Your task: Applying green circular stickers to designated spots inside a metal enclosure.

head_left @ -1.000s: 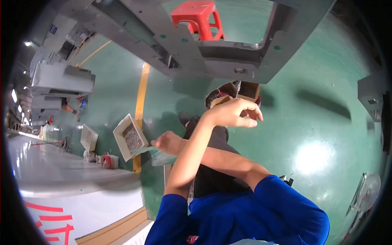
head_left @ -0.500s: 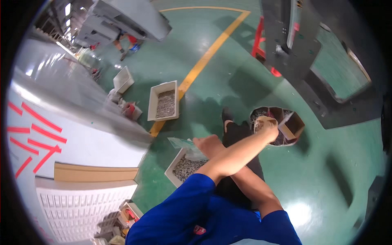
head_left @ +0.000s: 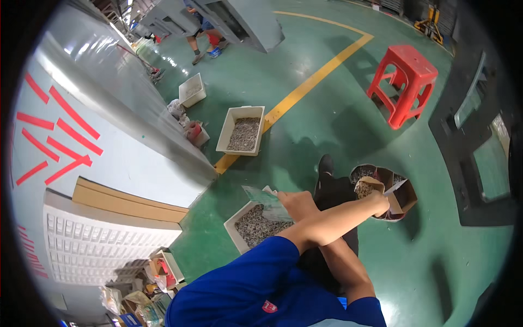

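My forearms cross, the left over the right. My left hand (head_left: 377, 204) reaches to the right and is closed on a small brown cardboard scoop (head_left: 372, 183) filled with small greyish bits. It is over a divided container (head_left: 406, 199) on the floor, with cardboard walls between its compartments and dark bits in some. On the other side, my right hand (head_left: 298, 205) is closed on a clear, greenish plastic bag (head_left: 263, 200). That bag hangs over a white bin (head_left: 235, 235) of small grey pieces.
Another white bin (head_left: 222, 143) of grey bits sits by the yellow floor line, with a smaller white bin (head_left: 192, 90) beyond. A red stool (head_left: 406, 82) stands right of the line. A dark machine panel (head_left: 463, 158) rises at right. Another person (head_left: 204, 37) is far off.
My view has turned, bringing the whole red stool into sight. Both hands keep their holds, with the cardboard scoop still over the divided container.
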Action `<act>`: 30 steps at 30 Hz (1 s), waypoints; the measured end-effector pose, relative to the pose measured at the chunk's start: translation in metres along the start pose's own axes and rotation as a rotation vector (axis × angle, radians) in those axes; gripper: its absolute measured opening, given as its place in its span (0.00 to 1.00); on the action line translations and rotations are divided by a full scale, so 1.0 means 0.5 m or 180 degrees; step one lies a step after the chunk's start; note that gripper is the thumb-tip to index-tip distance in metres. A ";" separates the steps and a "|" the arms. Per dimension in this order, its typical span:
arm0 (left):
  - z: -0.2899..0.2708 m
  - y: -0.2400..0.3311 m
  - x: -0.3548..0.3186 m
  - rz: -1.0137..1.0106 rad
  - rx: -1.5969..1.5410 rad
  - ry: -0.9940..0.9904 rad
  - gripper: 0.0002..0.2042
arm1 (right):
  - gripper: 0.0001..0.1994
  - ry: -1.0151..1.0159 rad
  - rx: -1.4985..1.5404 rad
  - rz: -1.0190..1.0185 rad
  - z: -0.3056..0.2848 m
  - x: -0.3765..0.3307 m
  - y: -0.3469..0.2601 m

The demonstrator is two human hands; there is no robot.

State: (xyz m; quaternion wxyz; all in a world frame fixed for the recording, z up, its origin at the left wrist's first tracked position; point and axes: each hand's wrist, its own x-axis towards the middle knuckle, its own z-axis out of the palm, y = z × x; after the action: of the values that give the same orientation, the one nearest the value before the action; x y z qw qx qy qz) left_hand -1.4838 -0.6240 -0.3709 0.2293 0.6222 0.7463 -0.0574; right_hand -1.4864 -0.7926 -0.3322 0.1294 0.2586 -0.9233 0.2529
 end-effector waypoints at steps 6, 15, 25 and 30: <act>0.009 0.004 0.003 0.0027 -0.0242 0.0257 0.10 | 0.03 -0.0018 -0.0018 -0.0005 -0.004 -0.003 -0.007; -0.017 0.010 -0.011 0.0068 -0.0254 0.0177 0.10 | 0.03 0.0040 -0.0076 0.0000 -0.006 -0.008 -0.001; -0.014 0.007 -0.021 0.0033 -0.0295 0.0217 0.09 | 0.02 -0.0072 -0.0237 0.0008 0.008 -0.011 -0.001; -0.006 0.009 -0.016 0.0175 -0.0276 0.0314 0.08 | 0.03 -0.0163 -0.0236 0.0021 0.003 -0.011 -0.005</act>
State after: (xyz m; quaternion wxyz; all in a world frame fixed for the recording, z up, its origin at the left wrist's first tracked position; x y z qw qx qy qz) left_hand -1.4794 -0.6293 -0.3640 0.2204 0.6340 0.7412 0.0120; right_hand -1.4804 -0.7929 -0.3344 0.1144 0.2571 -0.9359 0.2121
